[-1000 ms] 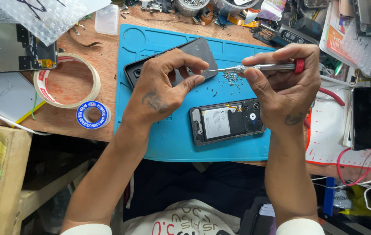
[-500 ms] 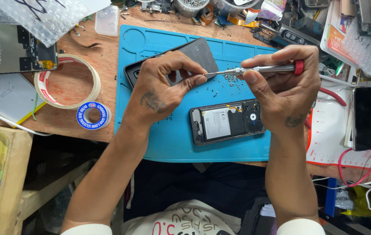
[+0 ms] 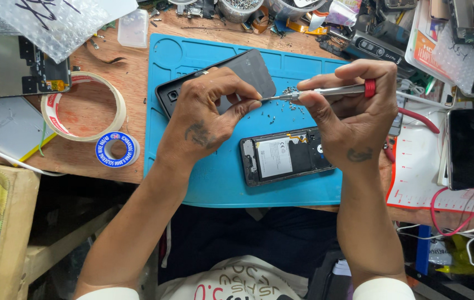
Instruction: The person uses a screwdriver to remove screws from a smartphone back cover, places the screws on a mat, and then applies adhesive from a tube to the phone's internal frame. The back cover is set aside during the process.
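On the blue work mat (image 3: 214, 178) lies an opened phone (image 3: 281, 156) with its battery and board exposed. My right hand (image 3: 353, 111) grips a thin silver screwdriver (image 3: 325, 92) with a red ring, held level above the mat. My left hand (image 3: 209, 114) pinches at the screwdriver's tip with thumb and forefinger; what it pinches is too small to see. Under my left hand rests the phone's dark back cover (image 3: 248, 69). Several tiny screws (image 3: 289, 105) are scattered on the mat by the tip.
A roll of tape (image 3: 84, 105) and a small blue-and-white solder wire spool (image 3: 117, 149) sit left of the mat. A tablet panel (image 3: 14, 66) lies at far left. Phones (image 3: 464, 147), red cables (image 3: 459, 211) and cluttered tools fill the right and back.
Both hands stay nearly in place over the mat; my left fingers have shifted slightly at the screwdriver's tip.
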